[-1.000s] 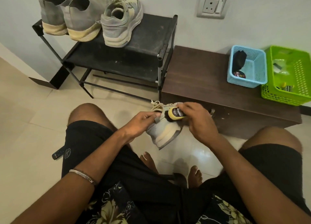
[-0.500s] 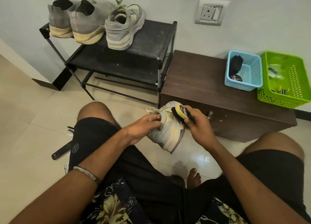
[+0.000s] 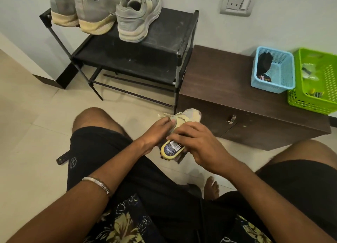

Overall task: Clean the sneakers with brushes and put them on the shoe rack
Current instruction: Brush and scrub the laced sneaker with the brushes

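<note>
A grey sneaker (image 3: pixel 189 116) with a pale sole is held between my knees, its toe pointing away; my hands cover most of it. My left hand (image 3: pixel 156 131) grips it near the laces. My right hand (image 3: pixel 198 146) holds a yellow-backed brush (image 3: pixel 171 148) with a barcode label against the near end of the shoe. On the top shelf of the black shoe rack (image 3: pixel 164 34) stand a matching grey sneaker (image 3: pixel 136 18) and a pair of grey knit shoes (image 3: pixel 85 12).
A dark wooden cabinet (image 3: pixel 237 100) stands right of the rack, carrying a blue basket (image 3: pixel 280 78) with a black item and a green basket (image 3: pixel 317 89). A dark object (image 3: pixel 63 158) lies on the tiled floor by my left thigh. My bare foot (image 3: pixel 211 188) is below.
The brush has travelled from the far upper part of the sneaker down to its near end. The sneaker has turned, toe now pointing away. The camera has tipped closer.
</note>
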